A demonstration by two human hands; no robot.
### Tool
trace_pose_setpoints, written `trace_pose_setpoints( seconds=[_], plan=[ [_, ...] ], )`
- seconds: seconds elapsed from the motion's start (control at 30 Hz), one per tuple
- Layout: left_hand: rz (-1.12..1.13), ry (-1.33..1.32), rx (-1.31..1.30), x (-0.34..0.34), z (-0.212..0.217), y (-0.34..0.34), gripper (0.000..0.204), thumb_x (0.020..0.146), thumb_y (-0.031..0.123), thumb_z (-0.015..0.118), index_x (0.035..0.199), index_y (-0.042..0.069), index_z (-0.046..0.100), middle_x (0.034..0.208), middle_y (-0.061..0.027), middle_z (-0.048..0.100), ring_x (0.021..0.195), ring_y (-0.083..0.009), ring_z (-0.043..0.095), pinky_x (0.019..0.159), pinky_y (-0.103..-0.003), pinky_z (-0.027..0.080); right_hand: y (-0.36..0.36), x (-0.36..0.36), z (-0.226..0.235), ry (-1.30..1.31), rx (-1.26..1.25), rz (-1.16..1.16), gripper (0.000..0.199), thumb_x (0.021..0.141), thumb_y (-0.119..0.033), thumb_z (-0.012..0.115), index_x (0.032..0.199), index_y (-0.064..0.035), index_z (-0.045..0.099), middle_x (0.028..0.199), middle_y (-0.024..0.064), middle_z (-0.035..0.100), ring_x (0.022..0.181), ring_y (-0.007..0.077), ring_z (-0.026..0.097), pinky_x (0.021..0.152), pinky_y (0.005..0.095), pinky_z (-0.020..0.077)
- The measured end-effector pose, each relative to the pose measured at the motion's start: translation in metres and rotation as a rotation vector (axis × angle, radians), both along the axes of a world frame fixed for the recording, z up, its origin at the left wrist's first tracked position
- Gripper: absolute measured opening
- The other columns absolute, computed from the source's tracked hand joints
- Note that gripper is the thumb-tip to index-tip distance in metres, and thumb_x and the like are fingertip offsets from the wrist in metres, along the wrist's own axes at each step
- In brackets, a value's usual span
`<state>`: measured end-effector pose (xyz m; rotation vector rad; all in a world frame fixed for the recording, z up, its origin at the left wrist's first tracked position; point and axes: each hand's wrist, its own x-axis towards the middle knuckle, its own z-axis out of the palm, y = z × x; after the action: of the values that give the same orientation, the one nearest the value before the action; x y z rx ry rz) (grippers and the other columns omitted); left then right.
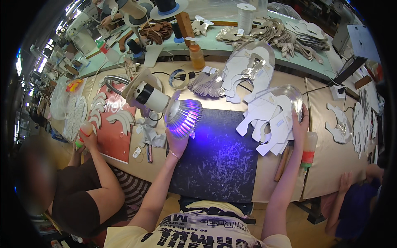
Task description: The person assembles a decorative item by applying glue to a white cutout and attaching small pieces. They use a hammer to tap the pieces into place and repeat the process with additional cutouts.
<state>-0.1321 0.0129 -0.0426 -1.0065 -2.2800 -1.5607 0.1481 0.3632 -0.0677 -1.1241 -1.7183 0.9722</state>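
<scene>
A lamp with a ribbed head casts violet-blue light on the dark cutting mat in front of me. Just under the lamp head is my left hand; the lamp hides its fingers, so whether it holds anything does not show. To the right, my right hand grips the right edge of a shiny silver tray. Overlapping white cut-out pieces lie on that tray, some poking past its near edge. Below the tray, close to my right forearm, lies a wooden-handled tool.
Behind stands another silver tray of white pieces, beside a fanned stack of metallic pieces. A bottle with a red band lies right of my forearm. At left, a co-worker's hand holds a squeeze bottle by a red board.
</scene>
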Motion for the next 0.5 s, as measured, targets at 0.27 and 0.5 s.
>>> trace_pose_setpoints(
  seconds=[0.27, 0.5],
  plan=[
    [-0.116, -0.105, -0.197, 0.001, -0.004, -0.012, 0.022, 0.1, 0.013, 0.059, 0.114, -0.004, 0.063, 0.102, -0.0143, 0.067, 0.093, -0.0272, 0.065, 0.083, -0.042, 0.05, -0.005, -0.002, 0.008, 0.0, -0.041, 0.006, 0.061, 0.094, -0.026, 0.069, 0.144, -0.0001, 0.048, 0.138, 0.0182, 0.058, 0.127, 0.0265, 0.056, 0.108, 0.0363, 0.0418],
    [-0.023, -0.175, -0.061, 0.003, -0.01, -0.006, 0.017, 0.092, 0.006, 0.065, 0.106, -0.003, 0.065, 0.099, -0.0124, 0.071, 0.082, -0.0228, 0.068, 0.071, -0.037, 0.053, -0.003, -0.001, 0.001, -0.011, 0.019, -0.005, 0.062, 0.092, -0.023, 0.07, 0.145, 0.0, 0.047, 0.138, 0.0188, 0.057, 0.127, 0.0264, 0.055, 0.108, 0.0356, 0.0424]
  ],
)
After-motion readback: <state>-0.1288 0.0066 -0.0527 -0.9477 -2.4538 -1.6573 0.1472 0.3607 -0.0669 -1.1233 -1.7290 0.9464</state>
